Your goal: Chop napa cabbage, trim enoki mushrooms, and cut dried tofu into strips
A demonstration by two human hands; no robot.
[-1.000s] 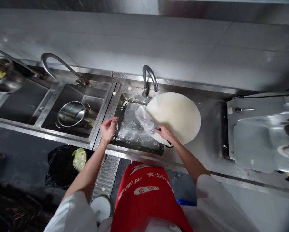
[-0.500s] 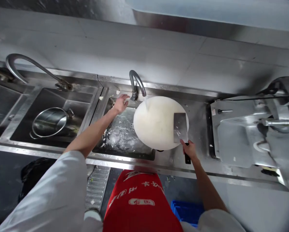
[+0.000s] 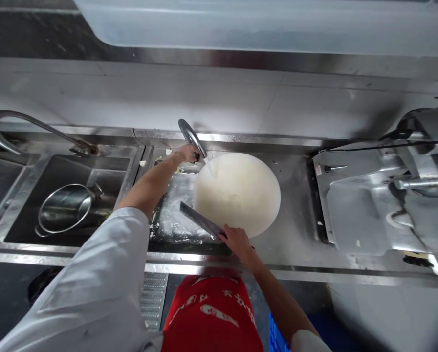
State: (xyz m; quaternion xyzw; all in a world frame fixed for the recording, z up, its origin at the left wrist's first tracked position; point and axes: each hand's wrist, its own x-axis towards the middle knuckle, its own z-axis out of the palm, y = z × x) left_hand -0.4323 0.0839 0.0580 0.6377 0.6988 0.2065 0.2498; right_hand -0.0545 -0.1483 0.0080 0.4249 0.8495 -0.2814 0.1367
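The left hand (image 3: 186, 153) is closed around the base of the tap (image 3: 191, 137), whose water falls on the round cutting board (image 3: 241, 193) lying half over the sink (image 3: 175, 215). The right hand (image 3: 235, 239), at the board's near edge, grips a cleaver (image 3: 200, 221) held over the sink. Rinsing seems underway: the board is wet, the blade not yet under the stream.

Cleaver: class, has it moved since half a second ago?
Yes. The cleaver has left the board's right side and now angles out over the sink, gripped by the right hand.

Stainless steel counter (image 3: 295, 254) with sinks is carrying a round white cutting board (image 3: 241, 195), lying partly over the wet sink basin (image 3: 175, 215); a steel pot (image 3: 63, 212) is sitting in the left basin (image 3: 94, 171); metal machine (image 3: 380, 195) sitting right.
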